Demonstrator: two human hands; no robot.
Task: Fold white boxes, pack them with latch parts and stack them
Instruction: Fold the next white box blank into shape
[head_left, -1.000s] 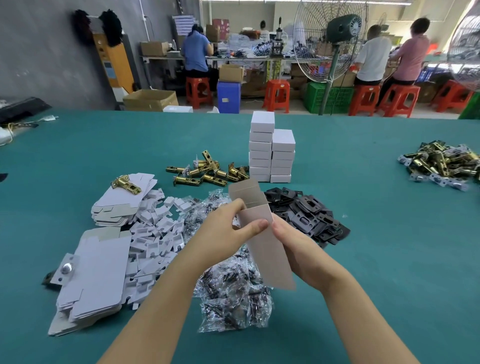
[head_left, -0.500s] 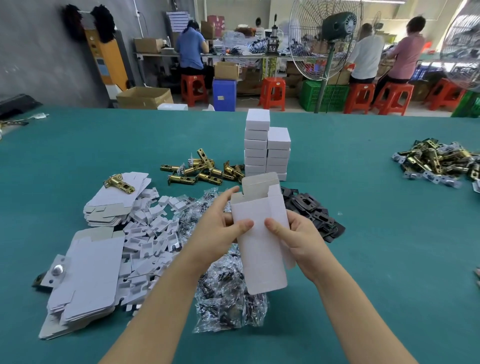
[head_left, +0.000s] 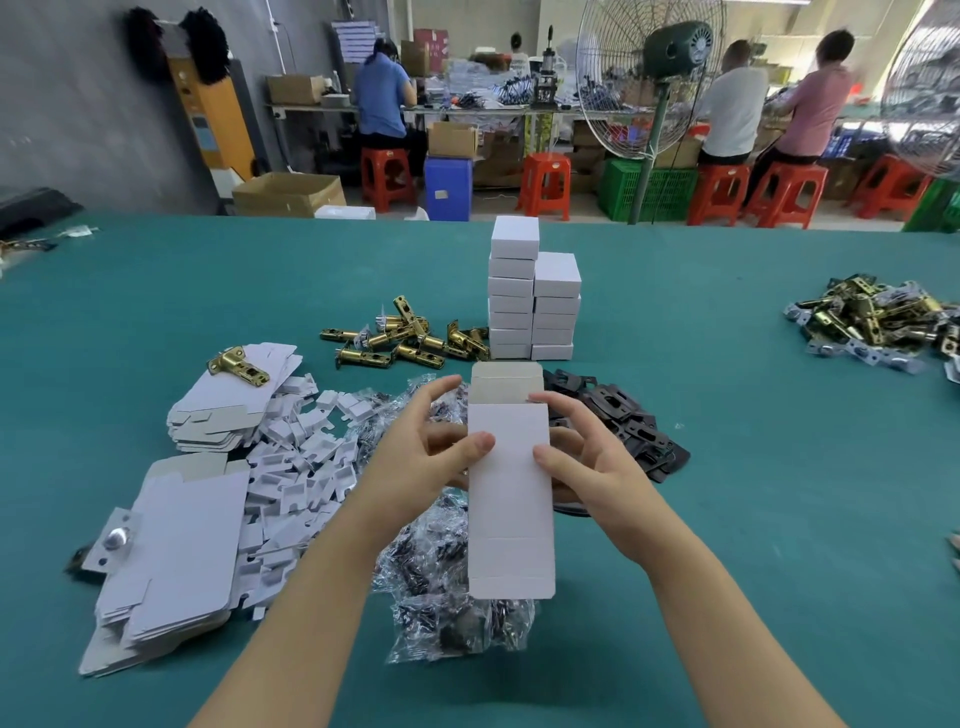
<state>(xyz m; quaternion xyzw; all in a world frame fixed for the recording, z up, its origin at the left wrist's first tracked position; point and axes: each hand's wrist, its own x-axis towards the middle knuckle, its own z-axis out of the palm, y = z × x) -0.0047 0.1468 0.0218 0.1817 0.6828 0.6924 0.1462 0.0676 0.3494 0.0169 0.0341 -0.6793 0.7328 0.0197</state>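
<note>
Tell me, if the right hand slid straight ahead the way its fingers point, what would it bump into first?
The right hand holds the white box, fingers pointing away and a little left. Straight on, it would probably meet the black plates first, then the stacked boxes. Depth is hard to judge.

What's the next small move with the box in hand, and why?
Probably fold the far flap down and tuck it shut. Both hands, left hand and right hand, hold the white box upright over the table; its top flap stands open, showing grey card. One end must close before a brass latch goes in.
</note>
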